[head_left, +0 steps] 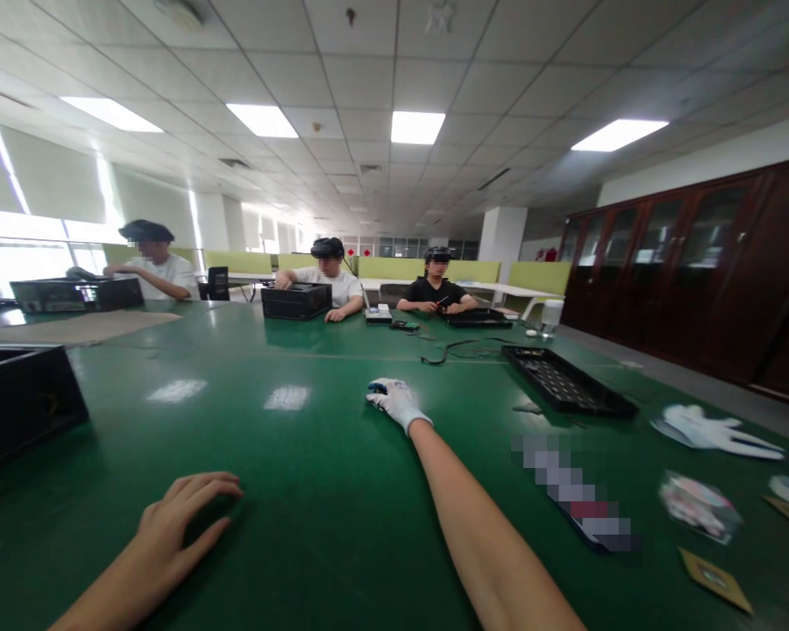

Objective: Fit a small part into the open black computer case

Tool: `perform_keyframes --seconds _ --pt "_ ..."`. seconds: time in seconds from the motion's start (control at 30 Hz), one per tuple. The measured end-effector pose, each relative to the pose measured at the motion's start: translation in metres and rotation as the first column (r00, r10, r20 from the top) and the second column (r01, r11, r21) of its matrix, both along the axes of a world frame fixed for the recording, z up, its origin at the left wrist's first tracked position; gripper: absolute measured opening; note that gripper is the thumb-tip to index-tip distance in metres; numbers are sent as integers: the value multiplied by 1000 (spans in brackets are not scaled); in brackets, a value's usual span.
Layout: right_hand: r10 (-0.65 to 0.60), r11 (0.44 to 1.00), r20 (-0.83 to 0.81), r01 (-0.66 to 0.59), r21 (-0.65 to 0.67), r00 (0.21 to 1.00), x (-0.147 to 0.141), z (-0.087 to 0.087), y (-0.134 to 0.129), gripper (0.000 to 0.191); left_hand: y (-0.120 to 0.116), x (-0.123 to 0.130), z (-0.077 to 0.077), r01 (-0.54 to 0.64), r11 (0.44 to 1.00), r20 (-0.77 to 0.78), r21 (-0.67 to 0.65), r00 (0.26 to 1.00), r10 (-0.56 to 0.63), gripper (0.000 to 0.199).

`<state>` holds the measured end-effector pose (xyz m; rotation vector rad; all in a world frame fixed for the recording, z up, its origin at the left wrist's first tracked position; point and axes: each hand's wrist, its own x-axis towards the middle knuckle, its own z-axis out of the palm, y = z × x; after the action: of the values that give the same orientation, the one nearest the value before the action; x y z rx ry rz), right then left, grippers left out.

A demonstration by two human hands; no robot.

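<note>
My left hand [184, 521] is bare and rests on or just above the green table [289, 517], with its fingers stretched and thumb apart; it holds nothing. My right hand [393, 400] wears a white glove and reaches forward to the middle of the table. Its fingers curl round toward the thumb. Something small and dark shows between them, but I cannot tell whether it is an object or the glove's coloured palm.
At left stands a black computer case [23, 399]. On the right lie a black panel [565, 381], a white glove [716, 431], a blurred-out item [575, 495], a clear bag [699, 506] and a small gold square [715, 578]. Co-workers sit opposite, one behind a black case [295, 301].
</note>
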<state>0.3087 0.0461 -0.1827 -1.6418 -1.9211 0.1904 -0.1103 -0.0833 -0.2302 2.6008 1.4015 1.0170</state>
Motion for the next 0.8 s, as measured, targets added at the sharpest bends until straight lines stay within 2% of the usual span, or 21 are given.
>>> perform_keyframes --seconds 0.27,0.43,0.6,0.8 --pt "-28 999 26 28 -17 999 -4 7 -9 34 -4 3 -1 7 1000 -38 14 999 -7 27" --pt "-68 997 42 67 37 997 -6 7 -9 35 -4 4 1 56 998 -54 14 997 -55 32" --pt "-132 987 28 128 100 991 -6 7 -10 35 -12 10 18 93 994 -86 -61 992 -98 33" --pt "-166 980 -4 166 108 986 -2 3 -19 34 -36 21 43 88 981 -121 -174 986 -111 32"
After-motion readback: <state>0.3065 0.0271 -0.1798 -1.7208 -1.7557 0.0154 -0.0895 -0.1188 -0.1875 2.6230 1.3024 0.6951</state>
